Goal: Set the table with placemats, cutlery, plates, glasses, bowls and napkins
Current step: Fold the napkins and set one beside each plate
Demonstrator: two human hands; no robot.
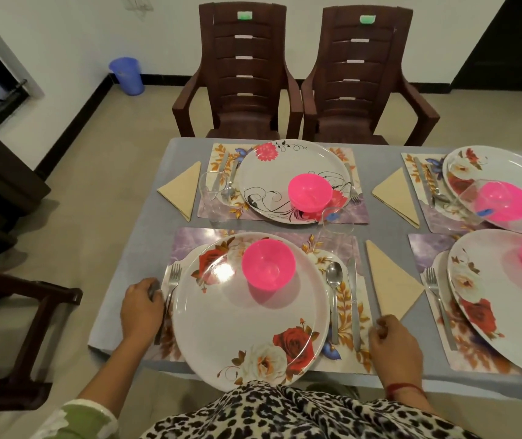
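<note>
on near plate (237,321), pink bowl (268,264), left fingers (153,289) gripping placemat (196,239) edge, right fingers (380,325) curled, grip unclear

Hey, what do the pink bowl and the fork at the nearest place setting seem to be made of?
Pink bowl: likely plastic, glossy and slightly translucent; light glows through its wall. Fork: metal, probably stainless steel, polished; silvery with bright reflections on the tines.

The grey-covered table (386,228) is carrying 4 floral placemats (190,243) in 2 rows, and 3 folded beige napkins (392,280) are lying directly on it beside them.
</note>
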